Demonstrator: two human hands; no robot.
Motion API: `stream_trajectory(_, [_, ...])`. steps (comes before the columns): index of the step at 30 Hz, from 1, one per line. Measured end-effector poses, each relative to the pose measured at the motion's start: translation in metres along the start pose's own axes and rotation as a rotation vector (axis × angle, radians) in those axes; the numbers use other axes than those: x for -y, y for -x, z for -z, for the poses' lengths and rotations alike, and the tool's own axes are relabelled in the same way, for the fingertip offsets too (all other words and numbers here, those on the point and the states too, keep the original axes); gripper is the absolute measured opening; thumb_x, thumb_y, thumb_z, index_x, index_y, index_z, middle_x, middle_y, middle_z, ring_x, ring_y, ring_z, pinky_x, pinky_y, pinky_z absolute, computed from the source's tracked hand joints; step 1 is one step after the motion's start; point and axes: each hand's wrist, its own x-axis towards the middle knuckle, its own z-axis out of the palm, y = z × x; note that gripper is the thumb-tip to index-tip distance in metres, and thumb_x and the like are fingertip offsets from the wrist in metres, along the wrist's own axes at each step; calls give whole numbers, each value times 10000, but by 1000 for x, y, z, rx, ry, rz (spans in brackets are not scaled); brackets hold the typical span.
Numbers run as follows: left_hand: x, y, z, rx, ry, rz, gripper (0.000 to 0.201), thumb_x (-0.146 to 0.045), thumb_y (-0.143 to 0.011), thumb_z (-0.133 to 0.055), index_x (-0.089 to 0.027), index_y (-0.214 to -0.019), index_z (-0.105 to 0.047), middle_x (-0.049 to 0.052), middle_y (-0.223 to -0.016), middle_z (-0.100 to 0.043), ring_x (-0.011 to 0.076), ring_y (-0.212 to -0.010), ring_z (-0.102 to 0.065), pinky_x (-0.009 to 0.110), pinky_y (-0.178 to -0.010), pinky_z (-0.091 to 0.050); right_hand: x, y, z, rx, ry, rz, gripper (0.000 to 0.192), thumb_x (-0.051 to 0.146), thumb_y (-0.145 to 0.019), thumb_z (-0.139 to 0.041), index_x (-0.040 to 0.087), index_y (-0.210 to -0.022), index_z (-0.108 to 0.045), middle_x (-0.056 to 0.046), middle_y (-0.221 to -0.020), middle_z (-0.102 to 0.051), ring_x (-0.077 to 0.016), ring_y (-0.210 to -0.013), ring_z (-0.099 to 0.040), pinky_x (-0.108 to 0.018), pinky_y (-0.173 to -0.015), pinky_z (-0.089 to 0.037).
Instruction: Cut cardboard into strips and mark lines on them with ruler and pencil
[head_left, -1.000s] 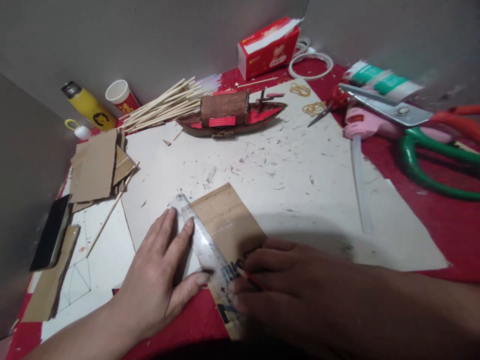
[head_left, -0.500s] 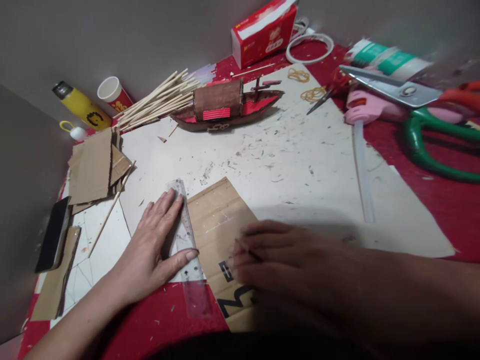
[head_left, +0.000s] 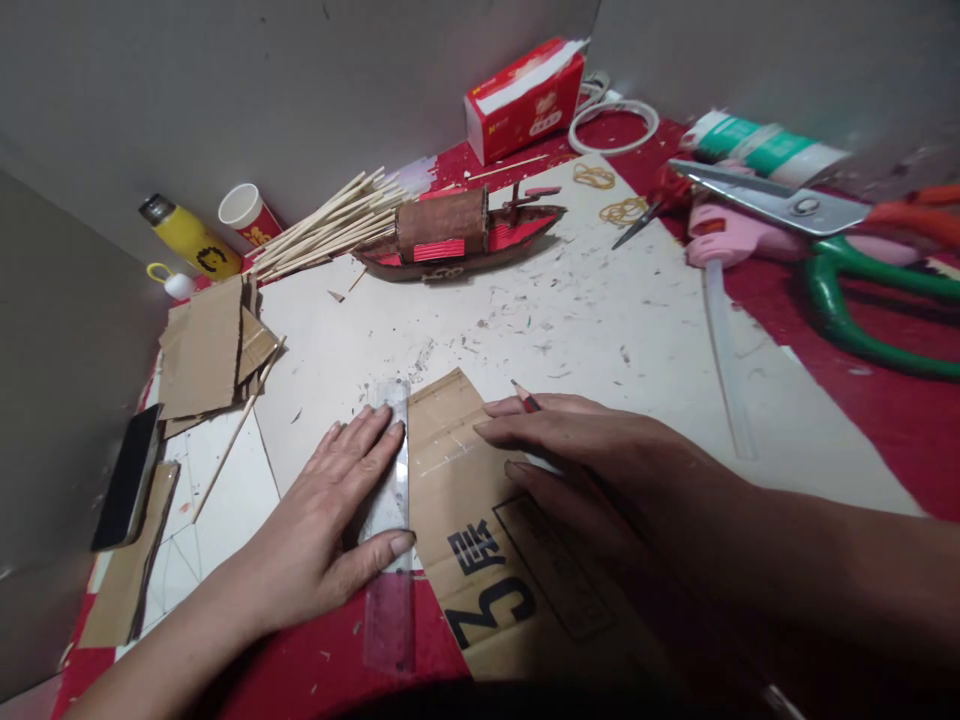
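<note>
My left hand [head_left: 349, 500] lies with fingers outstretched on a clear plastic ruler [head_left: 390, 600], its thumb across the lower part. The ruler's right edge runs along a piece of brown cardboard [head_left: 450, 480] with black printed characters and short pale marks. Over the right side of the cardboard, my right hand [head_left: 592, 450] holds a pencil [head_left: 528, 396]. The sharpened tip points up and away, off the cardboard, and most of the shaft is hidden by the fingers.
Beyond the hands stands a brown model boat [head_left: 450, 240] beside a bundle of wooden sticks [head_left: 330, 225]. Cardboard pieces [head_left: 202, 350] and a phone [head_left: 127, 480] lie left. Large scissors [head_left: 806, 205], a pink glue gun [head_left: 727, 230] and a tape ring [head_left: 613, 127] lie right.
My right hand has lifted and turned, so the pencil tip and more of the cardboard printing show. The ruler stands straighter in view under my left hand. The view has shifted slightly.
</note>
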Motion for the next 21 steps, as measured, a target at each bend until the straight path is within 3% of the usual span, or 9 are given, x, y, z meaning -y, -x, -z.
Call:
stream_trajectory(6, [-3,-8,8,80,-18,-11,759,-427,-988,-527,-227,-1610,-142,123,-1686,-168,312,-1550,-164,615,-1230,-184,-3,2,-2,-5,26,6,209,149,-952,-548,212,-1115,-662,-71,-1131,-751,-227,-1048,-713,-325,-852,-584])
stream_trajectory(14, [1,-15,-1,-71,-117,-35,574,-355,-1042,-418,-210,-1574,-259,170,-1591,-384,310,-1478,-355,632,-1198,-278,-4,2,-1,36,-18,0,221,146,-958,-543,252,-1125,-641,-63,-1152,-738,-231,-1042,-701,-382,-868,-585])
stream_trajectory(21, [9,-20,-1,-82,-91,-107,578,-315,-1031,-433,-162,-1568,-283,177,-1655,-251,292,-1542,-207,523,-1241,-255,-5,2,-3,-2,-41,2,186,185,-968,-541,271,-1106,-631,-56,-1116,-742,-239,-1019,-711,-381,-814,-592])
